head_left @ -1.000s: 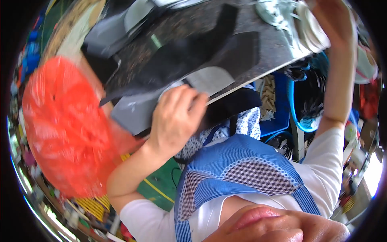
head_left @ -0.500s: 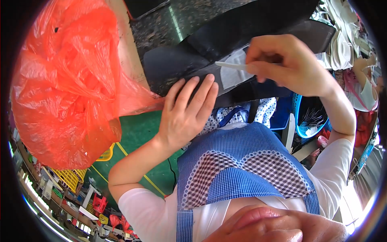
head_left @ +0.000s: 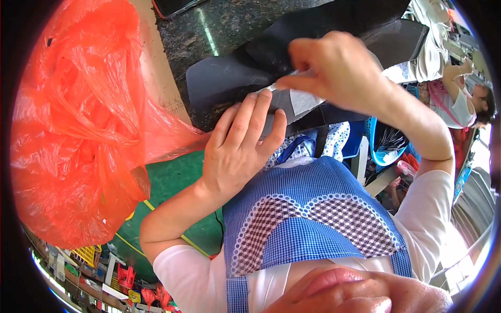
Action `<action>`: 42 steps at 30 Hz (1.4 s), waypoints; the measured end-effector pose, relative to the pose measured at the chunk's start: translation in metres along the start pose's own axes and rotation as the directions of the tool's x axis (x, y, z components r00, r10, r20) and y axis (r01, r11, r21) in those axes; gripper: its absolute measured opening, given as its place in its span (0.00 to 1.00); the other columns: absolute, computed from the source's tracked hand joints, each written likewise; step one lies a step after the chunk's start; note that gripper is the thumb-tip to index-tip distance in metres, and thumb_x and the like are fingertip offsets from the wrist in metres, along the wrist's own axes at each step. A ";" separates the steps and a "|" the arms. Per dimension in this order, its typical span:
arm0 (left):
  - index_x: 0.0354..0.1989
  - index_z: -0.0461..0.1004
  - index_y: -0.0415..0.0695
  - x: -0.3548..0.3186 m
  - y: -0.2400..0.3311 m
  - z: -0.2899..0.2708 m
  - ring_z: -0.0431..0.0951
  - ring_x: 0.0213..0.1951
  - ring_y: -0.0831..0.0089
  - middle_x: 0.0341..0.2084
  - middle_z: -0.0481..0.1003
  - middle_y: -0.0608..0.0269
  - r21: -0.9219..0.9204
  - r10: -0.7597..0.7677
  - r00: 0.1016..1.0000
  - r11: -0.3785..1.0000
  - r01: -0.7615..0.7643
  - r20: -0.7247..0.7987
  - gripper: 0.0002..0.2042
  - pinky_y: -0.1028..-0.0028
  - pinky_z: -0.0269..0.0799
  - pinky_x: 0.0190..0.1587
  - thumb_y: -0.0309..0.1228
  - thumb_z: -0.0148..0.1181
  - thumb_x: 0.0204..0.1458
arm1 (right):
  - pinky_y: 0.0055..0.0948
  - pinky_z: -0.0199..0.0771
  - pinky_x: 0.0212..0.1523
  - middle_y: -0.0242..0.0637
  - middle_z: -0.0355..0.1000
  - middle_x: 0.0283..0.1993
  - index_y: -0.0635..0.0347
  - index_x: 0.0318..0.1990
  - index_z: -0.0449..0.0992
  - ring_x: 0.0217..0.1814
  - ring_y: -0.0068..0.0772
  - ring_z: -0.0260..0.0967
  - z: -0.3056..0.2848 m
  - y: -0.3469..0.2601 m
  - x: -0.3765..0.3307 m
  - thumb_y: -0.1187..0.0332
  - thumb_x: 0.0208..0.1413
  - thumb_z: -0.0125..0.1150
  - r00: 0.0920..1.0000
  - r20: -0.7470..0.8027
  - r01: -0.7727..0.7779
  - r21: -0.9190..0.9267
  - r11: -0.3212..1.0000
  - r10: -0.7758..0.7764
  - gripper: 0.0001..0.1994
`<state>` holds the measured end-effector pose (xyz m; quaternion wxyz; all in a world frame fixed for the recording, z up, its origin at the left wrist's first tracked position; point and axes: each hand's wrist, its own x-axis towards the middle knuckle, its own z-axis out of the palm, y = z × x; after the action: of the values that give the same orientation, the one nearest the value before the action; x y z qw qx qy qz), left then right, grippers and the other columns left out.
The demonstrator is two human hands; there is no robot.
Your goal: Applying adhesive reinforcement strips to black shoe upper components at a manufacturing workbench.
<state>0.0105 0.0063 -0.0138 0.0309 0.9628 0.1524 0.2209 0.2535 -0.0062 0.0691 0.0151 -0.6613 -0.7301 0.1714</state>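
Observation:
Black sheet pieces [head_left: 219,78], leather-like and overlapping, lie on the dark speckled worktop. My left hand [head_left: 232,143] rests flat on the near edge of them, fingers stretched out and a little apart. In my right hand [head_left: 336,73] is a thin white flat stick [head_left: 272,86], pinched between thumb and fingers. Its tip touches the black material right beside my left fingertips; the rest of it is hidden behind my hand. A pale grey-white patch [head_left: 302,101] lies on the black piece, just below my right thumb.
A big red plastic bag [head_left: 78,130] bulges at the left, beside a board [head_left: 156,68] with ruler marks. A dark flat device [head_left: 175,6] lies at the far edge. White shaped pieces [head_left: 428,52] are stacked at right. A blue basket [head_left: 383,154] stands below, and another person [head_left: 456,96] sits beyond.
My right hand has moved left and away from me, bringing the stick's tip to my left fingertips. My left hand stays on the black material, its thumb-side finger more bent.

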 end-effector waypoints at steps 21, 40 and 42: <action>0.56 0.77 0.36 0.123 0.047 0.000 0.74 0.49 0.66 0.57 0.73 0.52 0.314 0.070 0.919 0.928 -0.203 0.387 0.21 0.71 0.73 0.52 0.32 0.57 0.56 | 0.34 0.72 0.28 0.39 0.76 0.25 0.58 0.34 0.78 0.27 0.41 0.76 -0.019 0.100 -0.021 0.56 0.59 0.69 0.992 -0.130 0.029 0.177 0.984 -0.006 0.14; 0.61 0.70 0.37 0.156 0.026 0.008 0.72 0.41 0.70 0.42 0.68 0.64 0.053 0.112 0.899 0.988 -0.148 0.424 0.37 0.74 0.74 0.42 0.49 0.73 0.45 | 0.32 0.75 0.30 0.35 0.77 0.26 0.60 0.34 0.78 0.27 0.33 0.77 0.004 0.123 -0.052 0.61 0.54 0.72 0.932 -0.192 -0.212 0.400 0.892 0.308 0.13; 0.60 0.70 0.37 0.156 0.027 0.008 0.72 0.41 0.70 0.42 0.69 0.64 0.048 0.110 0.897 0.988 -0.145 0.428 0.38 0.74 0.74 0.42 0.49 0.74 0.45 | 0.29 0.73 0.30 0.35 0.75 0.25 0.62 0.36 0.80 0.27 0.26 0.74 0.005 0.132 -0.058 0.64 0.58 0.71 0.943 -0.130 -0.167 0.614 0.771 0.307 0.10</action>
<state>0.1550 0.0282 0.0477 0.0108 0.9961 0.0872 0.0016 0.3860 -0.0547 0.0403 0.2814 -0.7249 -0.5430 0.3170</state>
